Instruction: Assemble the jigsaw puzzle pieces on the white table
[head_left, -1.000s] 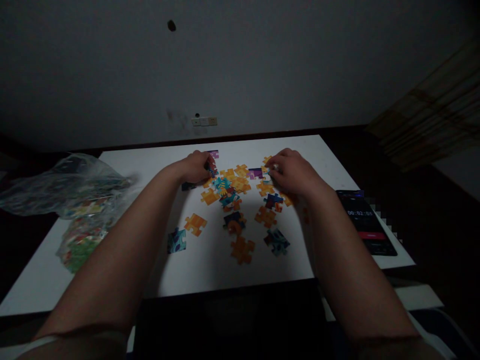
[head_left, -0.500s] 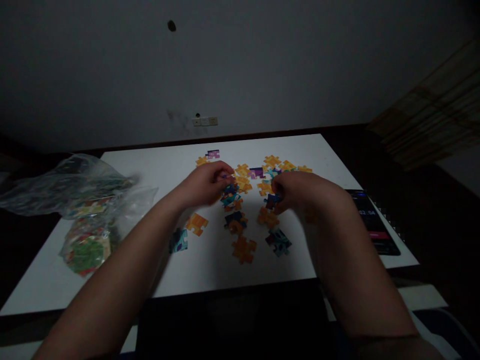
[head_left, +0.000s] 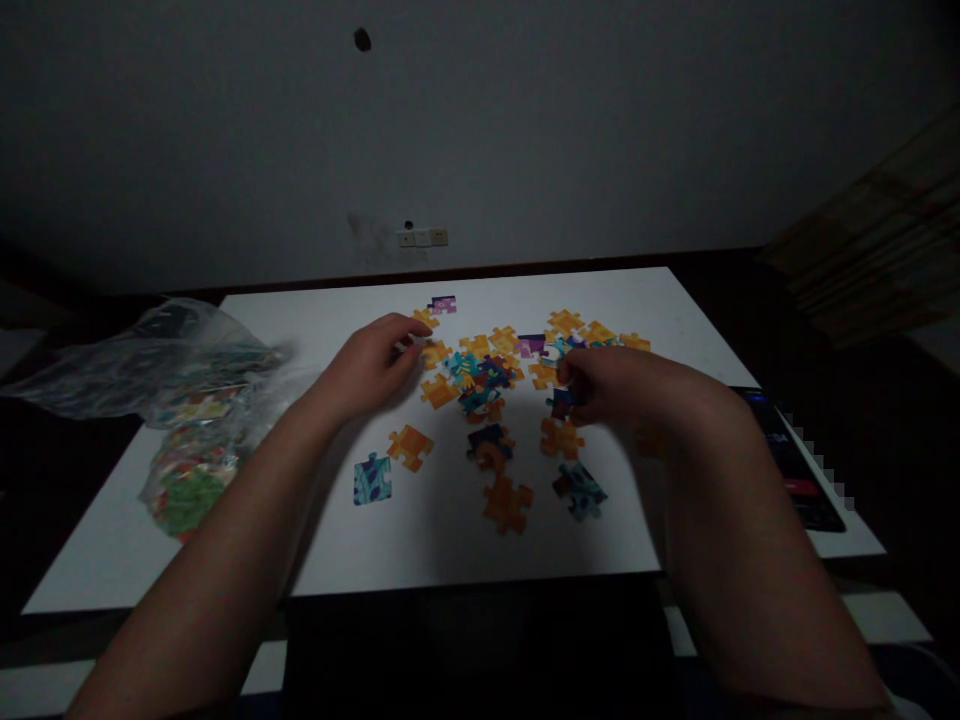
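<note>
Loose puzzle pieces, mostly orange with some teal, purple and dark blue, lie scattered on a white table. My left hand rests at the left edge of the pile. Its fingers are loosely curled and apart, with the tips next to an orange piece. My right hand is at the right side of the pile, its fingers pinched on a dark blue piece. Single pieces lie nearer me, among them a teal one and an orange one.
A clear plastic bag of more puzzle pieces lies on the table's left end. A phone with a lit screen lies at the right edge, partly behind my right forearm. A dim wall with a socket stands behind the table.
My left hand has drawn back to the left from above the pile. My right hand has stayed over the dark blue piece. The view has shifted slightly.
</note>
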